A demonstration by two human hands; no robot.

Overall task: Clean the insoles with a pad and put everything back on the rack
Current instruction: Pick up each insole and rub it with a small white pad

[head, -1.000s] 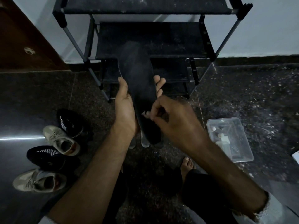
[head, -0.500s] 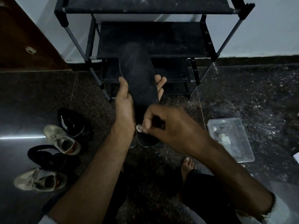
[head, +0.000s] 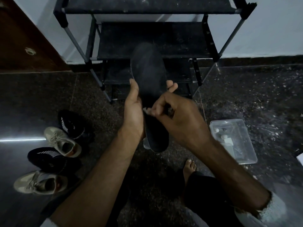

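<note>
My left hand point(head: 133, 112) holds a black insole point(head: 148, 74) from underneath, thumb on its left edge and fingertips showing past its right edge. A second, lighter insole edge peeks out below the heel point(head: 146, 145). My right hand point(head: 177, 115) pinches a small white pad point(head: 146, 110) and presses it on the insole's middle, near the left edge. The black shoe rack point(head: 147, 40) stands just behind, its shelves bare.
Four shoes sit on the dark floor at left: two black point(head: 72, 123) point(head: 47, 158) and two beige sneakers point(head: 64, 141) point(head: 41, 182). A clear plastic box point(head: 234, 141) with small items lies at right. My bare foot point(head: 189, 167) is below the hands. A brown door point(head: 21, 38) is at far left.
My right hand with the pad has slid up the insole from near the heel toward its middle. The left hand has kept its hold.
</note>
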